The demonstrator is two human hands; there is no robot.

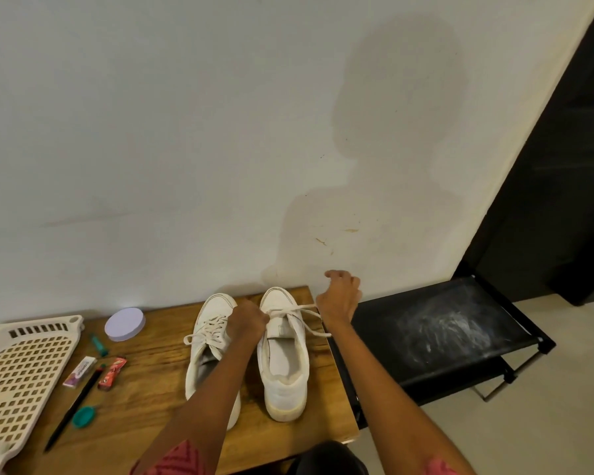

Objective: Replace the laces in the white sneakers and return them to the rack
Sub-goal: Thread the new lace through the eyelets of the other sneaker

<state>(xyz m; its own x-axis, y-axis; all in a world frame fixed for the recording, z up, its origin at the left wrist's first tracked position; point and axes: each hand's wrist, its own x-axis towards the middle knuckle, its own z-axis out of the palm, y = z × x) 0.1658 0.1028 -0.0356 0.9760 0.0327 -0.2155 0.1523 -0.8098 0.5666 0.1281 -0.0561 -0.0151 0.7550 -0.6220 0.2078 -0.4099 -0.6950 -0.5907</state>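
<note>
Risk: lace [307, 318] may slip out of an eyelet if pulled unevenly.
Left sneaker [210, 351]: white, laced, on the wooden worktop [144, 382].
Right sneaker [283, 351]: white, scuffed, laced only near the toe.
Left hand [247, 322]: grip pinches lace at the tongue.
Right hand [340, 299]: grip apparently curled on the lace end.
Rack [436, 332]: black, just beside the worktop.

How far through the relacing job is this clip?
The left sneaker looks fully laced. In hand: the right sneaker, laced only near the toe, left hand and right hand pulling its lace. Left: remaining eyelets, then the black rack.
</note>
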